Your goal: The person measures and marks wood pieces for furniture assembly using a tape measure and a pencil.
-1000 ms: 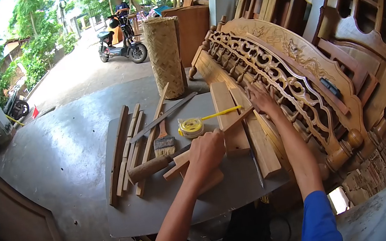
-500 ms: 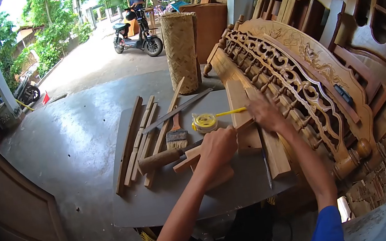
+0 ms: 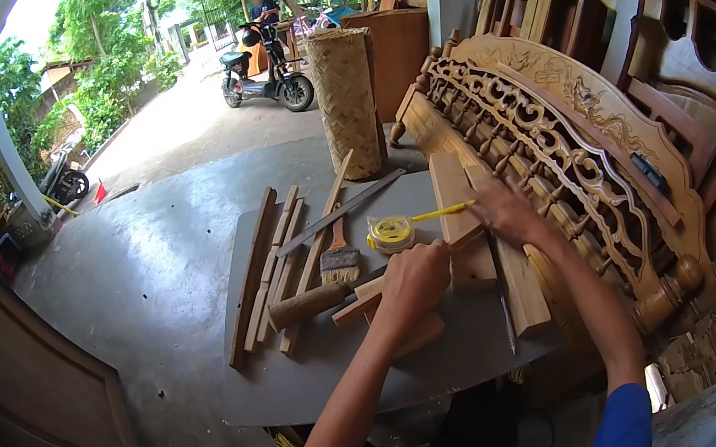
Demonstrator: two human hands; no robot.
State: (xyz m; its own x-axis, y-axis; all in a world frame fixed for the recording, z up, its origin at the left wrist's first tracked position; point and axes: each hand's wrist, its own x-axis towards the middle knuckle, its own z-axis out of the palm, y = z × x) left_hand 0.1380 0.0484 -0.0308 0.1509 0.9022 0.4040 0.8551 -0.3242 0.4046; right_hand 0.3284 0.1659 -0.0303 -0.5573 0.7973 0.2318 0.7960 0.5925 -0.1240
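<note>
My left hand (image 3: 418, 281) is closed around a short wooden strip (image 3: 466, 237) above the table, one end pointing toward my right hand. My right hand (image 3: 505, 213) is closed near that far end; what its fingers hold is hidden. A clear and yellow tape measure (image 3: 391, 233) lies just beyond my left hand, and a yellow strip (image 3: 442, 211) runs from it toward my right fingers. Beneath both hands are wooden blocks (image 3: 472, 264). Left of my left hand lie a wooden-handled tool (image 3: 310, 305) and a paintbrush (image 3: 341, 263).
On the grey table (image 3: 309, 388) lie several thin wooden sticks (image 3: 252, 276), a metal ruler-like bar (image 3: 342, 210) and a longer board (image 3: 522, 296). Carved wooden panels (image 3: 548, 130) lean at the right. A woven roll (image 3: 348, 105) stands behind the table; a person (image 3: 261, 11) is by a scooter (image 3: 268, 89).
The view has shifted slightly, so the table and everything on it appear a little lower and further right. Both hands keep nearly the same places over the wood.
</note>
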